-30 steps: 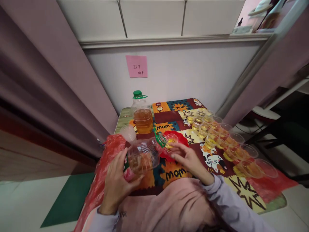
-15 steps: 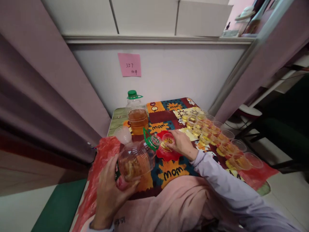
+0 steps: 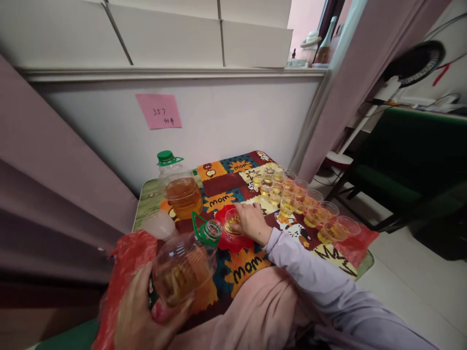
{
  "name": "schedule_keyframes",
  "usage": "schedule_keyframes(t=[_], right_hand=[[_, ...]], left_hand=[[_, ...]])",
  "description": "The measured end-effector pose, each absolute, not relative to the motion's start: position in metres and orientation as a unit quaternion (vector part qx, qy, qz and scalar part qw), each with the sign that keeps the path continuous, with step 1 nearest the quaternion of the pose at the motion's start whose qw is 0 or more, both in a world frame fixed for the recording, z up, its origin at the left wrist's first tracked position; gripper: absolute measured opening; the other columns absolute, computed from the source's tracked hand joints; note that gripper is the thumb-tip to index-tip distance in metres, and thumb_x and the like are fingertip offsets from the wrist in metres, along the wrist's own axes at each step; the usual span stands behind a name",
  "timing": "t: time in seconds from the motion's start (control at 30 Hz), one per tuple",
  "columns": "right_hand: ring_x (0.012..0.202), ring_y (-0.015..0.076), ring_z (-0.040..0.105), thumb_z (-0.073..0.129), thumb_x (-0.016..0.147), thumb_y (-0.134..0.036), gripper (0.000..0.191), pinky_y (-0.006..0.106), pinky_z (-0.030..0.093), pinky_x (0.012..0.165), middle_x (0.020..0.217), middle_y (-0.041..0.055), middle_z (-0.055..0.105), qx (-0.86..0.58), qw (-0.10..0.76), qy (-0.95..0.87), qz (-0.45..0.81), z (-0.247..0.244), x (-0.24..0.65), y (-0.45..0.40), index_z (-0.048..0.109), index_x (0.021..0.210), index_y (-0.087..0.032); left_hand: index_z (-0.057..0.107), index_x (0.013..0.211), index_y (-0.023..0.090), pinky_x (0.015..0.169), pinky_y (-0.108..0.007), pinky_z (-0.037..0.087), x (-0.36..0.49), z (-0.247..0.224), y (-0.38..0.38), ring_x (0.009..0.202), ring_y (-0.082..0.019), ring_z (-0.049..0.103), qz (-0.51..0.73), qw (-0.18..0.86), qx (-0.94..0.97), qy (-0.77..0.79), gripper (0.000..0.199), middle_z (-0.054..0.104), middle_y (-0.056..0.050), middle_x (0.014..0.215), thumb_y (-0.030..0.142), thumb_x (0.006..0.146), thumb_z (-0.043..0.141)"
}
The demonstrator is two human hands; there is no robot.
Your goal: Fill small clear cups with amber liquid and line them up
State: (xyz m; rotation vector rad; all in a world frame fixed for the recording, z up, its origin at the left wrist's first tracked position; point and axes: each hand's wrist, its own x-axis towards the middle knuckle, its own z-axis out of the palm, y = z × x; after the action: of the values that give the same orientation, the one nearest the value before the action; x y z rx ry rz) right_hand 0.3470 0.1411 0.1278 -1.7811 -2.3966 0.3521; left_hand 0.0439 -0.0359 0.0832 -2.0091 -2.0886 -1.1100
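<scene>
My left hand (image 3: 144, 311) is wrapped round the base of a clear plastic bottle (image 3: 182, 265), tilted with its uncapped mouth to the right. A green handle ring (image 3: 208, 235) sits round its neck, and some liquid shows inside. My right hand (image 3: 251, 221) grips a small clear plastic cup (image 3: 232, 218) by its right side, over a red scalloped mat (image 3: 235, 244). The cup holds a little yellowish liquid. The bottle's mouth is just left of the cup, apart from it. Several similar cups (image 3: 288, 204) with yellow liquid stand in rows at the right.
A second bottle (image 3: 182, 194) of amber liquid, green-capped, stands at the back left. Beside it lies a stack of empty cups (image 3: 159, 224). Red plastic film (image 3: 127, 262) covers the table's left edge. A green chair (image 3: 412, 180) stands beyond the table at right.
The view has turned right, so everything sits further left. The bottle's mouth has drawn slightly back from the cup. Both hands keep their hold.
</scene>
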Motion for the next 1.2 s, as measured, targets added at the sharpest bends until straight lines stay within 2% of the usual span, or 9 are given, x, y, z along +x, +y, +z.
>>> schedule_keyframes(t=[0.17, 0.37, 0.5, 0.6, 0.7, 0.97, 1.07, 1.2], right_hand=[[0.134, 0.0403, 0.074, 0.086, 0.098, -0.045, 0.075, 0.057, 0.039, 0.124, 0.144, 0.0239, 0.079, -0.596, 0.105, -0.786, 0.126, 0.119, 0.344, 0.142, 0.059, 0.16, -0.014], [0.138, 0.0406, 0.074, 0.084, 0.098, -0.04, 0.089, 0.065, 0.032, 0.133, 0.146, 0.0251, 0.079, -0.607, 0.169, -0.762, 0.152, 0.117, 0.349, 0.139, 0.045, 0.172, -0.012], [0.13, 0.0396, 0.077, 0.085, 0.096, -0.049, 0.092, 0.064, 0.04, 0.129, 0.136, 0.0215, 0.083, -0.6, 0.25, -0.744, 0.151, 0.127, 0.385, 0.127, 0.046, 0.172, -0.013], [0.118, 0.0381, 0.081, 0.088, 0.092, -0.05, 0.095, 0.062, 0.048, 0.122, 0.13, 0.0174, 0.085, -0.607, 0.299, -0.725, 0.128, 0.128, 0.429, 0.11, 0.047, 0.172, -0.02], [0.12, 0.0404, 0.08, 0.084, 0.091, -0.05, 0.092, 0.063, 0.051, 0.117, 0.125, 0.0161, 0.086, -0.616, 0.328, -0.712, 0.078, 0.119, 0.476, 0.093, 0.049, 0.171, -0.023], [0.128, 0.0449, 0.078, 0.073, 0.097, -0.057, 0.089, 0.07, 0.045, 0.122, 0.129, 0.0216, 0.085, -0.666, 0.307, -0.68, -0.007, 0.079, 0.553, 0.066, 0.047, 0.172, -0.018], [0.129, 0.0447, 0.078, 0.07, 0.098, -0.056, 0.088, 0.075, 0.036, 0.128, 0.131, 0.0198, 0.085, -0.673, 0.3, -0.676, -0.017, 0.069, 0.561, 0.064, 0.044, 0.174, -0.02], [0.133, 0.0452, 0.076, 0.072, 0.097, -0.056, 0.09, 0.079, 0.028, 0.132, 0.13, 0.021, 0.085, -0.685, 0.295, -0.665, -0.03, 0.06, 0.561, 0.066, 0.044, 0.174, -0.018]], left_hand=[[0.046, 0.172, 0.023, 0.126, -0.072, 0.053, 0.047, 0.086, -0.039, 0.151, -0.049, 0.063, -0.35, 0.025, -0.652, -0.672, 0.103, 0.062, -0.023, 0.167, 0.07, 0.088, 0.083], [0.044, 0.175, 0.026, 0.126, -0.071, 0.052, 0.049, 0.094, -0.041, 0.152, -0.048, 0.062, -0.348, 0.014, -0.645, -0.68, 0.103, 0.061, -0.021, 0.167, 0.069, 0.09, 0.083], [0.041, 0.177, 0.026, 0.127, -0.07, 0.052, 0.05, 0.096, -0.041, 0.154, -0.047, 0.061, -0.35, 0.015, -0.649, -0.675, 0.103, 0.059, -0.021, 0.171, 0.067, 0.092, 0.083], [0.039, 0.178, 0.024, 0.127, -0.072, 0.051, 0.049, 0.093, -0.041, 0.154, -0.048, 0.061, -0.339, 0.032, -0.657, -0.673, 0.103, 0.059, -0.023, 0.171, 0.064, 0.094, 0.083], [0.039, 0.178, 0.023, 0.127, -0.073, 0.051, 0.047, 0.09, -0.042, 0.154, -0.049, 0.061, -0.333, 0.038, -0.664, -0.668, 0.104, 0.059, -0.024, 0.17, 0.065, 0.094, 0.083], [0.037, 0.18, 0.024, 0.125, -0.077, 0.052, 0.045, 0.092, -0.039, 0.153, -0.052, 0.062, -0.316, 0.031, -0.662, -0.68, 0.107, 0.059, -0.024, 0.171, 0.071, 0.093, 0.079], [0.04, 0.178, 0.023, 0.124, -0.08, 0.051, 0.044, 0.089, -0.037, 0.152, -0.054, 0.062, -0.313, 0.019, -0.652, -0.69, 0.109, 0.059, -0.026, 0.17, 0.076, 0.09, 0.077], [0.044, 0.176, 0.03, 0.12, -0.083, 0.053, 0.044, 0.087, -0.034, 0.147, -0.056, 0.065, -0.333, 0.001, -0.628, -0.703, 0.108, 0.064, -0.021, 0.166, 0.08, 0.085, 0.076]])
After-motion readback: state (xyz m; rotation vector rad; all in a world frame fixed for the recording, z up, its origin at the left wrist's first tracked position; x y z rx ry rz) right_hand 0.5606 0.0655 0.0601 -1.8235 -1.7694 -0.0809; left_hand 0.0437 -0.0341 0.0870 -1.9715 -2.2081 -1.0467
